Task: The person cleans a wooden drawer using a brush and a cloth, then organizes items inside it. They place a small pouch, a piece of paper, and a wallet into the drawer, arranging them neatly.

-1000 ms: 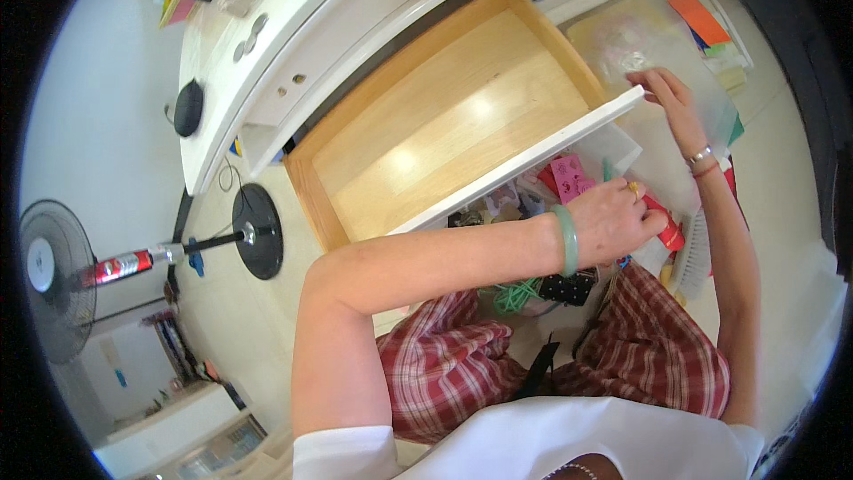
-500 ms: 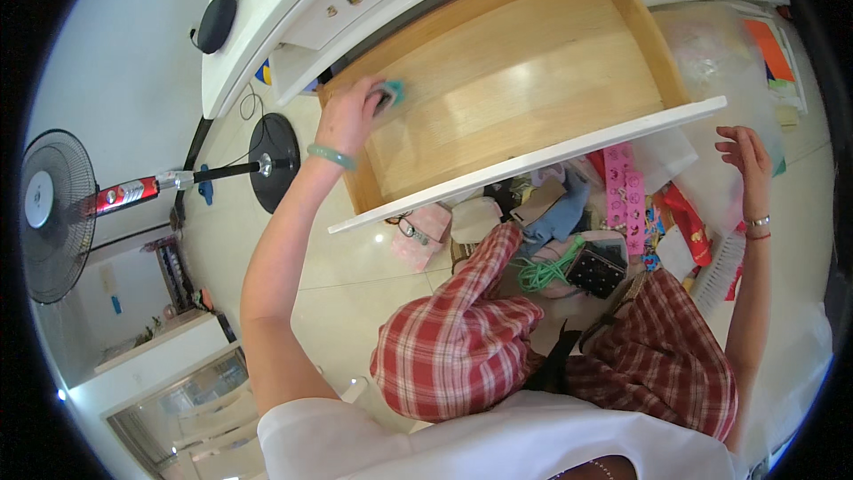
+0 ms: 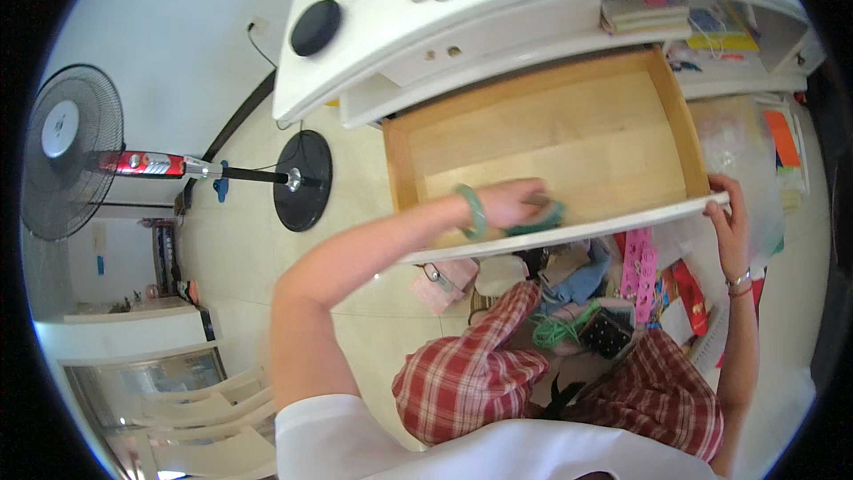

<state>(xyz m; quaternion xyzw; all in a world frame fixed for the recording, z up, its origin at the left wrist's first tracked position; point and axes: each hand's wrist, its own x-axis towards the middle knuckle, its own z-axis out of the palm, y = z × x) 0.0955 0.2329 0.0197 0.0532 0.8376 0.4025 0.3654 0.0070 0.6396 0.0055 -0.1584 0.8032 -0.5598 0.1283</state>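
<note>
Left hand (image 3: 515, 203) pressing green cloth (image 3: 539, 218) under its palm, inside wooden drawer (image 3: 551, 124)

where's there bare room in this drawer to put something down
Nearly the whole wooden drawer floor is bare, from its back wall to its right wall. Only the front left is taken, where the left hand holds a green cloth. The right hand grips the front right corner. The floor pile below is crowded.

Left hand (image 3: 515, 204): fingertips blurred, partly hidden behind the drawer (image 3: 542, 138) front edge; the teal cloth (image 3: 544, 218) beneath shows only in part. Floor clutter (image 3: 577, 302) lies partly concealed under the drawer front.
</note>
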